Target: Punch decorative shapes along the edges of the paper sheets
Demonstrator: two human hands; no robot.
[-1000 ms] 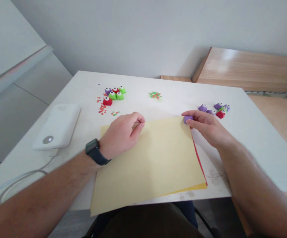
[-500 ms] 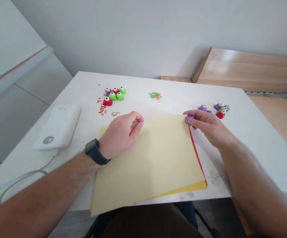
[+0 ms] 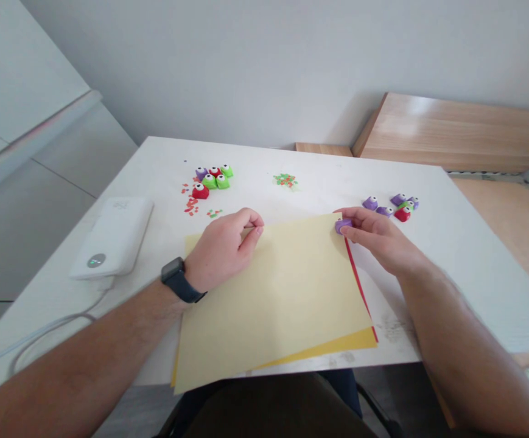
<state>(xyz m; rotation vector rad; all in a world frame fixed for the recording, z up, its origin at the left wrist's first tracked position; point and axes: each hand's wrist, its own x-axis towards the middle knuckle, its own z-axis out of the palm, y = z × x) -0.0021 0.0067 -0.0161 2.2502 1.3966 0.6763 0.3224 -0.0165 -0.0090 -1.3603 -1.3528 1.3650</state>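
A pale yellow sheet of paper (image 3: 282, 298) lies over a deeper yellow sheet (image 3: 323, 350) and a red sheet (image 3: 358, 277), whose edges show beneath it. My left hand (image 3: 227, 243), with a dark watch on the wrist, rests on the paper and pinches its far edge between thumb and forefinger. At the far right corner, my right hand (image 3: 371, 234) grips a small purple craft punch (image 3: 343, 227) set over that corner. Just beyond that hand are several more punches, among them a purple one (image 3: 370, 203) and a red one (image 3: 402, 213).
Several red, green and purple punches (image 3: 209, 181) stand at the back left beside red paper bits (image 3: 192, 205). Green and orange bits (image 3: 285, 180) lie at the back middle. A white power bank (image 3: 113, 237) with a cable (image 3: 75, 316) is on the left of the white table (image 3: 465, 274).
The view has shifted slightly. My right hand keeps its grip on the purple punch at the paper's corner, and my left hand stays at the far edge.
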